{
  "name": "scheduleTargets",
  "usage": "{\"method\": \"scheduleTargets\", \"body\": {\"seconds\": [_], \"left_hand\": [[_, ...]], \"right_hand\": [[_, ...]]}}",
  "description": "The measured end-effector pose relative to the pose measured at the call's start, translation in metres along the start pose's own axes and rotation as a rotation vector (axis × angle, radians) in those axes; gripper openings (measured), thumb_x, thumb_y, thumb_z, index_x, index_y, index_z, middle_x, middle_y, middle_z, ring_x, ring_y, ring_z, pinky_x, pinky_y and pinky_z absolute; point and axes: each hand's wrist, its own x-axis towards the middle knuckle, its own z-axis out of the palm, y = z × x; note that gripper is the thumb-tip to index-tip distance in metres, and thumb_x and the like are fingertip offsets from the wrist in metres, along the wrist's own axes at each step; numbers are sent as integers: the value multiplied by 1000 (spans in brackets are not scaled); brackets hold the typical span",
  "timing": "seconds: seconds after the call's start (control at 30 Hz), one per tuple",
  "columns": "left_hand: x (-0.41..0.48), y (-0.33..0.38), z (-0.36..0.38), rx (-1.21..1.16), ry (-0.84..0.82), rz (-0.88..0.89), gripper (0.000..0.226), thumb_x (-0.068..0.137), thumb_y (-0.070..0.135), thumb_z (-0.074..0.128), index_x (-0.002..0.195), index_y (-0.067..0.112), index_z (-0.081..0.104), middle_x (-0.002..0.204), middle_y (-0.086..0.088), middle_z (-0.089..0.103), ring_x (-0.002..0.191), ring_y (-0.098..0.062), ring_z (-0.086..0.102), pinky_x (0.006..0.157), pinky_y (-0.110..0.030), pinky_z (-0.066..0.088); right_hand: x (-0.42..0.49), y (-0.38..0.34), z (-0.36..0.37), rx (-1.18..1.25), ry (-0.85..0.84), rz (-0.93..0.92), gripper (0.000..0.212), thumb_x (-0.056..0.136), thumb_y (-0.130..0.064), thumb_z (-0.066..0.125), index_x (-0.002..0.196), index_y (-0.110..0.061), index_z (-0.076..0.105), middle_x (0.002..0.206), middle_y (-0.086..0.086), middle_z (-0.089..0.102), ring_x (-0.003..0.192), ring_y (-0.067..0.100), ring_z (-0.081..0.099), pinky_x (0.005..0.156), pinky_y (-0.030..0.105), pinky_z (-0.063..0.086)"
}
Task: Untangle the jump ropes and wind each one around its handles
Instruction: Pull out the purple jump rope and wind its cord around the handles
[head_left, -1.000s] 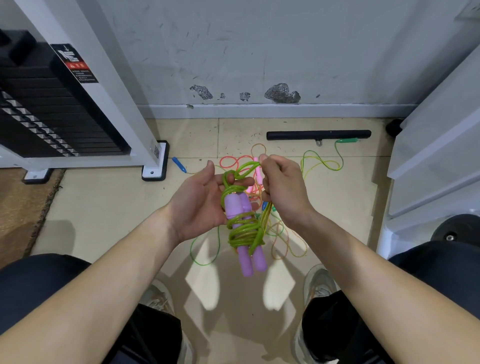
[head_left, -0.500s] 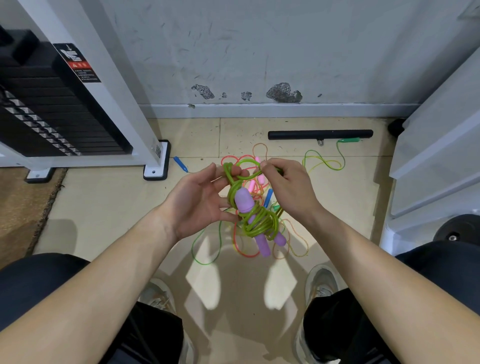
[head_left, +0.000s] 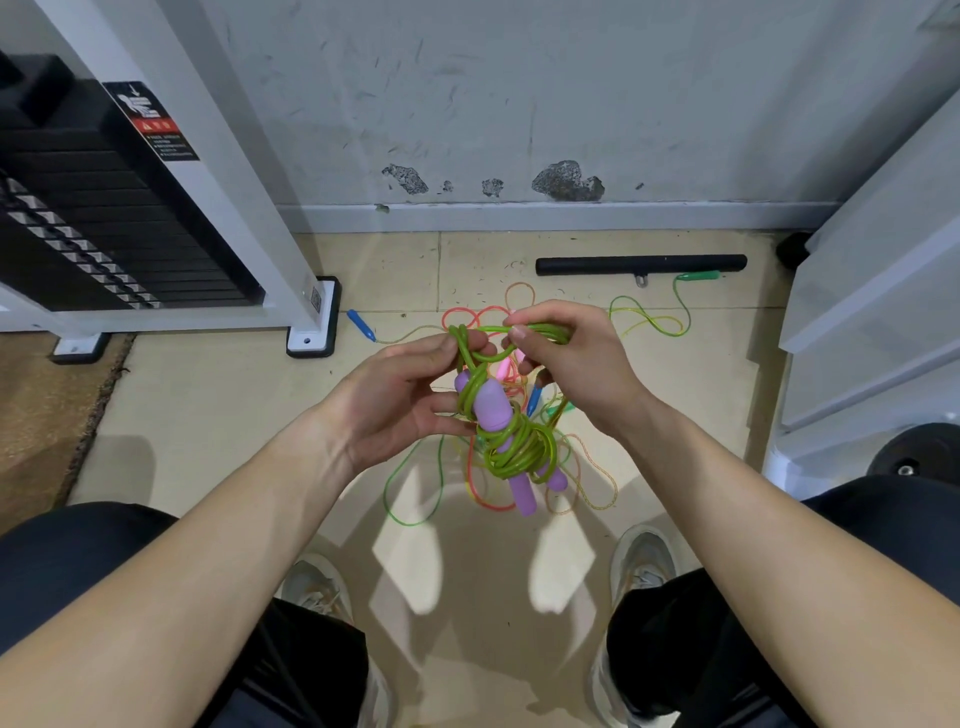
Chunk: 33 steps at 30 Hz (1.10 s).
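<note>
Two purple handles (head_left: 496, 408) hang side by side, tilted, with a thick green rope (head_left: 519, 449) wound around their middle. My left hand (head_left: 395, 400) holds the handles from the left, a rope loop caught over its fingertips. My right hand (head_left: 571, 364) pinches the free end loop of the green rope above the handles. Below, on the floor, lies a tangle of thin ropes (head_left: 488, 483) in red, orange, yellow and green, with a pink handle (head_left: 506, 370) and a blue handle (head_left: 534, 399) partly hidden behind my hands.
A weight-stack machine (head_left: 130, 208) stands at the left, its white foot (head_left: 311, 332) near a loose blue handle (head_left: 362, 325). A black bar (head_left: 641, 264) and a green handle (head_left: 698, 276) lie by the wall. White shelving (head_left: 872, 312) is at the right. My shoes (head_left: 641, 561) flank the tangle.
The purple handles tipped from upright to slanted and the coil slid lower. My right hand pulled the end loop up and to the right; my left hand's fingers spread.
</note>
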Motion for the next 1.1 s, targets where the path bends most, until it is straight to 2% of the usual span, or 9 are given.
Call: {"method": "scheduleTargets", "body": {"seconds": [0.13,0.33,0.4,0.5,0.63,0.7,0.77,0.93,1.1], "left_hand": [[0,0,0,18,-14,-1,31,89,23,56,114,10,68,107,-2,71,81,-32,71,96,-64,47],[1,1,-1,28,-6,-1,26,88,23,58,106,13,75,111,-5,68,91,-35,66,96,-64,47],[1,1,-2,19,10,-4,27,87,23,59,106,14,76,113,-9,66,99,-39,63,96,-64,47],[2,2,-3,10,21,-10,29,87,23,60,109,14,76,114,-15,60,106,-42,59,95,-63,47],[4,-3,-1,19,19,-8,38,90,24,59,124,9,67,110,-11,67,93,-36,67,95,-62,50],[4,-6,1,38,21,-7,43,92,25,58,130,7,63,112,-13,71,97,-35,69,95,-56,52],[4,-8,1,45,33,-3,42,92,25,58,129,6,63,115,-18,71,98,-34,71,95,-54,53],[7,-9,2,52,75,32,37,88,21,62,120,5,67,98,-12,73,88,-36,72,92,-54,56],[6,-12,2,109,70,47,37,86,18,63,119,2,67,110,-21,73,92,-36,73,81,-45,61]], "right_hand": [[2,-2,-4,-128,-69,-7,2,96,-10,64,97,-12,65,75,1,68,55,16,61,49,29,50],[3,-7,-4,-155,-92,-8,27,97,-16,60,118,-27,73,72,-1,69,55,13,54,55,28,50],[1,-9,-3,-132,-115,-14,18,91,-25,72,109,-27,75,68,-4,67,53,10,54,53,25,47],[2,-8,-3,-43,-135,0,27,75,-21,87,97,-30,74,71,1,66,51,15,54,50,30,47],[4,-4,1,-1,-74,-28,22,74,-7,86,90,-9,71,67,9,68,51,20,61,54,38,53],[3,0,8,26,-38,-40,17,77,-4,84,84,-6,68,68,13,69,54,22,65,58,40,56],[1,6,14,70,-15,-48,15,80,-5,82,81,-7,67,70,16,68,56,21,65,59,35,56],[3,7,15,29,-50,-94,7,90,-5,72,90,1,68,77,18,68,59,21,56,55,32,51],[7,8,3,68,-188,29,8,91,0,68,98,5,68,67,-8,68,54,13,57,61,30,55]]}}
